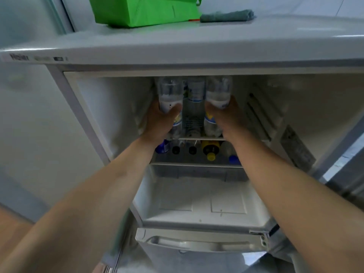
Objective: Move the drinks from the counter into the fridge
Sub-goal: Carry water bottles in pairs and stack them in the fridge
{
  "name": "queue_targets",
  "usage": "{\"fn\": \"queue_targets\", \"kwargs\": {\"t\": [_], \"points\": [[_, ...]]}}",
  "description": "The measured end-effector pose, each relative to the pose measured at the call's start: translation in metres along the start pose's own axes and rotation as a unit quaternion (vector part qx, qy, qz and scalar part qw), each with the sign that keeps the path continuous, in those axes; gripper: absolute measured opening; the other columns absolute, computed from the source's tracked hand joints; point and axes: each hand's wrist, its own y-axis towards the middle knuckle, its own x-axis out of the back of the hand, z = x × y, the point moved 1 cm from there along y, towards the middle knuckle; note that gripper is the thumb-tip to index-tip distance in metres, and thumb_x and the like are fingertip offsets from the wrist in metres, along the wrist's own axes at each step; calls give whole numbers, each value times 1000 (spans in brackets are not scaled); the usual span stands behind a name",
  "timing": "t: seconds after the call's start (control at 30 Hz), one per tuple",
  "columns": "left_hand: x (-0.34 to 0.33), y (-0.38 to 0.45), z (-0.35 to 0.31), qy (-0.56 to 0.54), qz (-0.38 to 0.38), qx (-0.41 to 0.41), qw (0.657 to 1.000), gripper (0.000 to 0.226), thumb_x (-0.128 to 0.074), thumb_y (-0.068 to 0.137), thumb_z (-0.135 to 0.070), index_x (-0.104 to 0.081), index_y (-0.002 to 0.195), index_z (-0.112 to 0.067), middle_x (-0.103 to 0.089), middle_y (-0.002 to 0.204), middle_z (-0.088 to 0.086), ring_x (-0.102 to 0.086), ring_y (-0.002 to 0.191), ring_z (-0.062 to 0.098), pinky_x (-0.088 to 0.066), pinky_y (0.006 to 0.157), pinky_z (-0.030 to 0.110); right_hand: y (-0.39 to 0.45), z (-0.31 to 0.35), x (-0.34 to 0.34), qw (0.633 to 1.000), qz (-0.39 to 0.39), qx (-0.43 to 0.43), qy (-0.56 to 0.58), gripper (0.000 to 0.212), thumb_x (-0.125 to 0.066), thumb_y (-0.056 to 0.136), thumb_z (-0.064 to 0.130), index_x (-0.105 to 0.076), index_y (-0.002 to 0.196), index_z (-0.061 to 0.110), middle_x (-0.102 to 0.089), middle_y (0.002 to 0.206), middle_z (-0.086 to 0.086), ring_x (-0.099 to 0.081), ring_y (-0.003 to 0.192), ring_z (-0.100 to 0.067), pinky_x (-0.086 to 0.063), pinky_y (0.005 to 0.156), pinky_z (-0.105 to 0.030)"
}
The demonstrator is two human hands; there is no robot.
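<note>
Bottles [195,91] in fridge [122,56]

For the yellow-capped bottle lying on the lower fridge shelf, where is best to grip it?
Probably at the neck, just behind the yellow cap, coming from the front: the yellow-capped bottle lies with its cap toward the open door, with other bottles close on both sides.
</note>
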Motion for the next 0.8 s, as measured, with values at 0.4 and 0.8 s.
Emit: {"fn": "queue_targets", "kwargs": {"t": [0.4,0.8], "points": [[-13,70,34,65,-89,-31,993,58,-76,84,-19,-51,136,-11,-58,121,-6,-53,108,2,-40,75,2,65,-18,33,988,-146,11,-59,75,-75,87,24,-35,149,15,-53,135,-2,-54,119,-16,-44,73,-5],[-7,77,62,157,-92,4,983,70,-78,82,-24,-44,141,-13,-55,140,6,-54,126,24,-46,100,33,85,-51,48,951,-141,-38,-272,81,-77,78,45,-40,144,17,-51,141,-12,-52,128,-30,-48,100,-41]]}}
